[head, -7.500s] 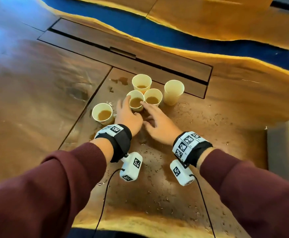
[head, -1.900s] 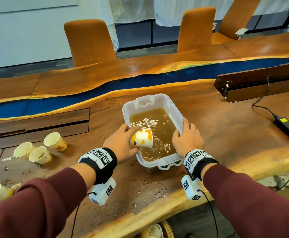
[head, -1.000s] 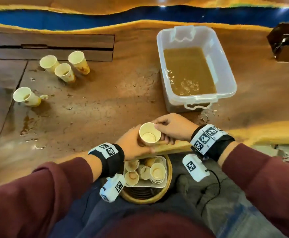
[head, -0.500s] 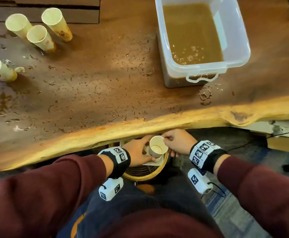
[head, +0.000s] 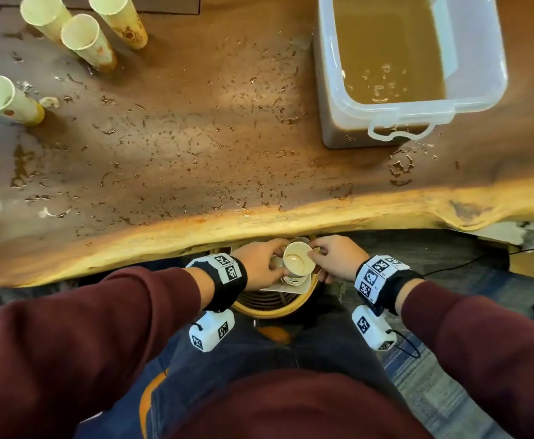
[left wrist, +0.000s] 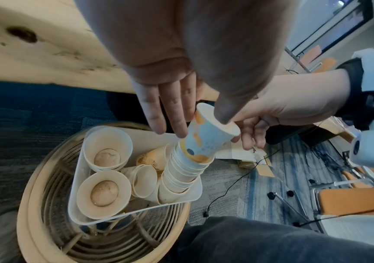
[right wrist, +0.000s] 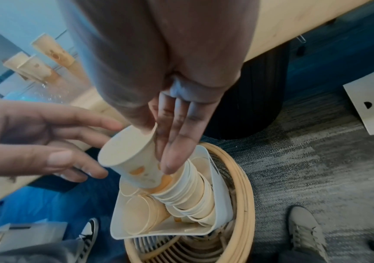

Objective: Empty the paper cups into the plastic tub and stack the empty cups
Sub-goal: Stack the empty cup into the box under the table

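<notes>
One light, probably easily crushed paper cup [left wrist: 206, 140] sits half nested atop the stack [left wrist: 181, 176] in the tray [left wrist: 78, 178], right hand [head: 330, 259] pinching its stiffer rim, the likely safest hold, left hand [head: 259, 264] fingers straight against its wall.

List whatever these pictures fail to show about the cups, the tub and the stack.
Plastic tub: head view, far end cut off by the top edge.
Table cups: head view, contents too small and pale to tell; rear two clipped by the top edge.
Stack: right wrist view, motion blur merges the rims, so no count; base hidden inside the tray.
Top cup: head view, left hand and right hand cover its sides.
</notes>
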The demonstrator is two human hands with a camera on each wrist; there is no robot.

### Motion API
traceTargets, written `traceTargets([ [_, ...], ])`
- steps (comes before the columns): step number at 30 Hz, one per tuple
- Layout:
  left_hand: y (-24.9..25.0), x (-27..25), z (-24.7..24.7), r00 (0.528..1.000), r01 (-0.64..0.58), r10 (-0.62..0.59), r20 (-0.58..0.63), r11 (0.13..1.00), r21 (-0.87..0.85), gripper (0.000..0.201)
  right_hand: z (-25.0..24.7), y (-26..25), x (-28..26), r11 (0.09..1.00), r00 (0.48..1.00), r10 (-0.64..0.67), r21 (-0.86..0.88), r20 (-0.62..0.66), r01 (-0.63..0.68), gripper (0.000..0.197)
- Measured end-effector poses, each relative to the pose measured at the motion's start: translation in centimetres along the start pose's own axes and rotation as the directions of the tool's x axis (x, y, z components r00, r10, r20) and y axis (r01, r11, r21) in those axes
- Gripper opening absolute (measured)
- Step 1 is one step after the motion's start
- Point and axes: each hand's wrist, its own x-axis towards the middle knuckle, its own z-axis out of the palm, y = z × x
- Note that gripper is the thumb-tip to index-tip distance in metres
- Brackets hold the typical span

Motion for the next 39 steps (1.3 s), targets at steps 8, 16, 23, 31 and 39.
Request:
traceTargets([
  [8,-0.4,0.0,-0.2,0.995,0.024,-0.037,0.09,0.99,0.141,0.067,0.1,-0.3,0.5,0.993,1.0,0.021,-0.115,-0.001,-0.021,0.033],
  [16,-0.3,0.3,0.0,0.984,0.045,-0.065,0.168,0.991,0.124,0.054,-0.3,-0.4,1.2,0.962,0.999,0.013,-0.275,0.029,-0.005,0.04],
  [23,0.1,0.5,-3.9,1.0,-0.01,0.01,0.006,1.0,0.027,0.031,-3.0,-6.0,0.8,0.958,0.979,-0.005,-0.281,0.202,0.063,0.034],
  [31,-0.9,-1.8,-13.9,0.819,-0.193,-0.116,-0.562,0.866,-0.461,0.018,-8.4,-22.4,1.5,0.92,0.921,-0.386,-0.052,0.043,0.388,0.035],
  [39,-10.6,-8.1,-24.2,0.444,-0.359,-0.38,-0.812,0.755,-0.549,0.021,-2.2,-37.4,6.7,0.784,0.769,-0.618,-0.066,-0.164,0.617,0.027],
])
